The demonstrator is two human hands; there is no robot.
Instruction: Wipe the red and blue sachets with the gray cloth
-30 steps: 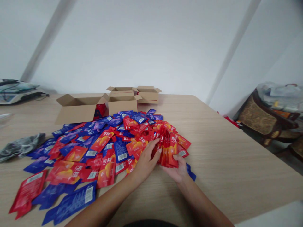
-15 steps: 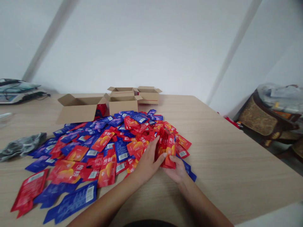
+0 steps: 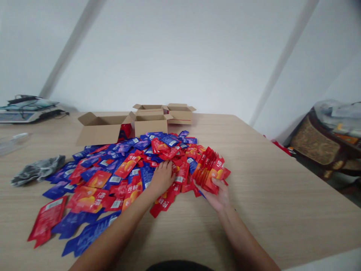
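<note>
My right hand (image 3: 218, 195) is closed around a fanned stack of red pouches (image 3: 207, 165) with orange fruit printed on them, held over the right edge of the pile. In the middle of the pile, my left hand (image 3: 163, 177) reaches down with its fingers bent and together over a red pouch (image 3: 173, 174); its fingertips are partly hidden. Around both hands spreads a heap of loose red and blue pouches. A blue pouch (image 3: 146, 175) lies just left of my left hand, and a red pouch (image 3: 162, 205) lies near its wrist.
Open cardboard boxes stand behind the heap, among them a wide one (image 3: 98, 135) at left and a smaller one (image 3: 150, 126). A grey cloth (image 3: 39, 169) lies left of the pouches. Farther back is a flat device (image 3: 25, 114) with items on top. A brown chair (image 3: 314, 139) stands at right.
My left hand has left the stack and moved left onto the pile. My right hand keeps the stack, now more fanned out and slightly farther right. The view has shifted a little left.
</note>
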